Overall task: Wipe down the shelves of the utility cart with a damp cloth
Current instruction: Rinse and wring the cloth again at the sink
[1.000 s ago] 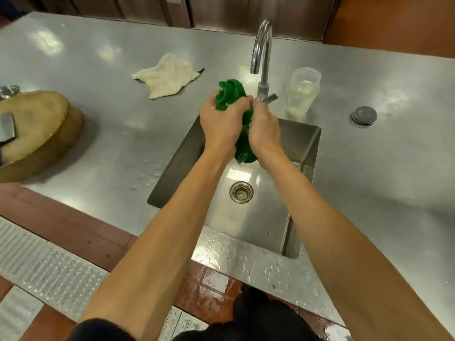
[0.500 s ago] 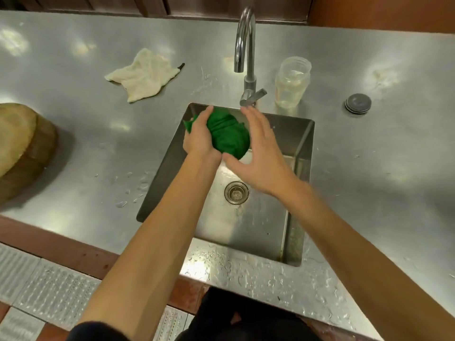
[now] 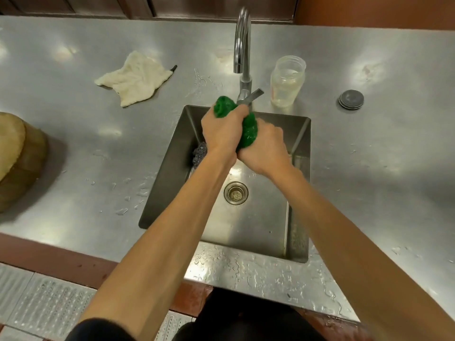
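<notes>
Since half a second ago the right hand (image 3: 264, 148) has closed: it was flat against the cloth (image 3: 248, 130), and now both hands grip it. The left hand (image 3: 222, 132) holds the upper end and the right hand the lower, fingers curled tight round a twisted green roll. The cloth hangs over the back of the sink (image 3: 299, 193), just under the tap (image 3: 242, 45).

This looks like the wringing step, getting the cloth damp rather than dripping. No cart is in view, so the next move calls for a last squeeze over the sink, then carrying the cloth away to the shelves.

A scourer (image 3: 200, 156) lies against the sink's left wall. On the bench (image 3: 73, 143), a jar (image 3: 286, 81) stands just right of the tap. A rag (image 3: 135, 82) lies toward the back left, a lid (image 3: 350, 99) lies toward the right, and a board (image 3: 19, 156) sits at the left edge. Red marks on the jar are too small to read; no other writing shows.
</notes>
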`<state>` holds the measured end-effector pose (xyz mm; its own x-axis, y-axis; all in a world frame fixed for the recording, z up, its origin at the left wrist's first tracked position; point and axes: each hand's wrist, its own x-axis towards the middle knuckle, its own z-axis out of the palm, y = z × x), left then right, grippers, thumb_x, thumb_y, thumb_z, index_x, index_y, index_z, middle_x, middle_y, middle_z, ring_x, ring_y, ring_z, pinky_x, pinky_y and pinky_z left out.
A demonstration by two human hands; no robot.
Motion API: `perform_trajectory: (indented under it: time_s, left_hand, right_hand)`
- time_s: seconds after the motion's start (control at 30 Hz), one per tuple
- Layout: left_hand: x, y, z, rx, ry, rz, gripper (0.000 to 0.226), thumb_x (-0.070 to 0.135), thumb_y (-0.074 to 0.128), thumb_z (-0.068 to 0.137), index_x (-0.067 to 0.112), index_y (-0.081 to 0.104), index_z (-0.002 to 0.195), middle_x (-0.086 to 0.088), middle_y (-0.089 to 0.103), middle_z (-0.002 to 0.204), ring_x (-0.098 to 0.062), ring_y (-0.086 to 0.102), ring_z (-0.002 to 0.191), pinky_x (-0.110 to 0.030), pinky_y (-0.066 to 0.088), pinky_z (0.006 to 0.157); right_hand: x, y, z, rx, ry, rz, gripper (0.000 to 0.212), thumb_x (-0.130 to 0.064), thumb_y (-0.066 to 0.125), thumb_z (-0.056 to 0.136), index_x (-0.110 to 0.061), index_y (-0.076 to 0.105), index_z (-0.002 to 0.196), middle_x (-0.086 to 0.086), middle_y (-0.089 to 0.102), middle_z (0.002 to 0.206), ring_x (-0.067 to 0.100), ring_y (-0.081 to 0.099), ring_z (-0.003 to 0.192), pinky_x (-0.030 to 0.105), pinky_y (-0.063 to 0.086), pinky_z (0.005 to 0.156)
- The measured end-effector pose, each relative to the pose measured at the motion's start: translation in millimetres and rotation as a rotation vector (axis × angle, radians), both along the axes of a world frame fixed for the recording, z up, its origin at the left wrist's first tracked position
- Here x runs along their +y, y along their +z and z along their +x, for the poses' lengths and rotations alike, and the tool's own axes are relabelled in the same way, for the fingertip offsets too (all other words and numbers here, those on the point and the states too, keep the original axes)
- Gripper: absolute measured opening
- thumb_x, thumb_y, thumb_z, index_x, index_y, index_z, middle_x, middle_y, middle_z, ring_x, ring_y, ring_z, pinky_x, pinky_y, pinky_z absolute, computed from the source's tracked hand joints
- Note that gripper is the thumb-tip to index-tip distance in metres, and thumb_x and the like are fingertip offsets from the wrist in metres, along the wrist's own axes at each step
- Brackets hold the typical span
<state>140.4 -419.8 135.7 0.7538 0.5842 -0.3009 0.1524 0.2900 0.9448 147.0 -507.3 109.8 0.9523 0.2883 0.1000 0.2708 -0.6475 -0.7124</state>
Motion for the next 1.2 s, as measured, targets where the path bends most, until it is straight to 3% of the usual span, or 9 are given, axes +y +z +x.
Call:
perform_trajectory:
  time_s: [0.1,0.17,0.3,0.37,0.5,0.67,1.0,1.1,1.2]
  left_hand:
    - [6,5,6,-0.022,-0.092,0.246,0.022,0.013,0.072,0.063,0.017,0.051,0.062,-0.003,0.052,0.062,-0.02,0.054,0.063,-0.047,0.055,0.063]
    - [10,8,11,-0.093,-0.158,0.34,0.021,0.011,0.071,0.065,0.016,0.051,0.062,-0.003,0.052,0.061,-0.021,0.054,0.062,-0.053,0.055,0.066]
    - [16,19,16,-0.207,-0.277,0.446,0.017,0.005,0.071,0.068,0.009,0.054,0.067,-0.004,0.051,0.06,-0.02,0.053,0.06,-0.051,0.053,0.061]
    - [20,22,19,-0.228,-0.342,0.432,0.014,0.003,0.069,0.067,0.006,0.056,0.069,-0.002,0.052,0.06,-0.022,0.053,0.061,-0.049,0.053,0.061]
    - [29,30,21,-0.251,-0.448,0.258,0.016,-0.003,0.065,0.066,-0.001,0.058,0.08,-0.024,0.053,0.075,-0.033,0.055,0.069,-0.061,0.054,0.069]
    - [40,32,29,-0.276,-0.547,0.186,0.017,-0.009,0.06,0.066,0.004,0.055,0.075,-0.023,0.05,0.075,-0.032,0.053,0.067,-0.047,0.052,0.063]
    - [65,19,37,-0.255,-0.75,-0.034,0.025,-0.011,0.057,0.068,0.014,0.059,0.066,-0.012,0.057,0.063,-0.027,0.058,0.06,-0.045,0.052,0.071]
    - [69,13,33,-0.23,-0.718,-0.078,0.023,-0.009,0.061,0.069,0.014,0.059,0.069,-0.013,0.059,0.067,-0.028,0.06,0.067,-0.044,0.052,0.073]
    - [70,8,31,-0.164,-0.6,0.036,0.017,-0.001,0.072,0.072,0.012,0.061,0.076,-0.01,0.06,0.073,-0.028,0.062,0.075,-0.043,0.054,0.074]
  right_hand:
    - [-3,12,5,0.146,0.09,0.144,0.016,-0.03,0.069,0.056,-0.025,0.053,0.054,-0.008,0.059,0.053,0.006,0.054,0.052,0.029,0.044,0.052]
    - [-5,17,10,0.275,0.135,0.256,0.014,-0.017,0.076,0.055,-0.015,0.063,0.059,0.001,0.065,0.058,0.009,0.057,0.054,0.032,0.047,0.051]
    - [-5,22,15,0.455,0.197,0.422,0.017,0.003,0.075,0.057,0.009,0.062,0.067,0.007,0.059,0.053,0.01,0.055,0.048,0.02,0.04,0.04]
    - [-3,22,16,0.511,0.191,0.468,0.014,0.002,0.074,0.057,0.005,0.061,0.063,0.008,0.056,0.052,0.014,0.053,0.047,0.02,0.037,0.039]
    - [3,21,20,0.607,0.236,0.535,0.013,0.0,0.07,0.057,0.002,0.057,0.057,0.013,0.049,0.051,0.017,0.047,0.041,0.02,0.029,0.037]
    - [13,14,27,0.727,0.296,0.649,0.023,0.002,0.065,0.055,-0.016,0.055,0.045,0.008,0.048,0.047,0.019,0.046,0.041,0.023,0.019,0.044]
    - [19,10,35,0.871,0.498,0.589,0.018,-0.006,0.07,0.051,-0.005,0.055,0.06,0.009,0.051,0.051,0.015,0.047,0.039,0.014,0.026,0.035]
    - [20,14,35,0.864,0.454,0.507,0.021,-0.002,0.069,0.062,-0.003,0.057,0.079,0.006,0.051,0.058,0.015,0.051,0.045,0.015,0.026,0.034]
    - [19,16,32,0.781,0.385,0.388,0.023,-0.015,0.078,0.071,-0.009,0.059,0.082,0.002,0.054,0.063,0.009,0.052,0.048,0.02,0.034,0.038]
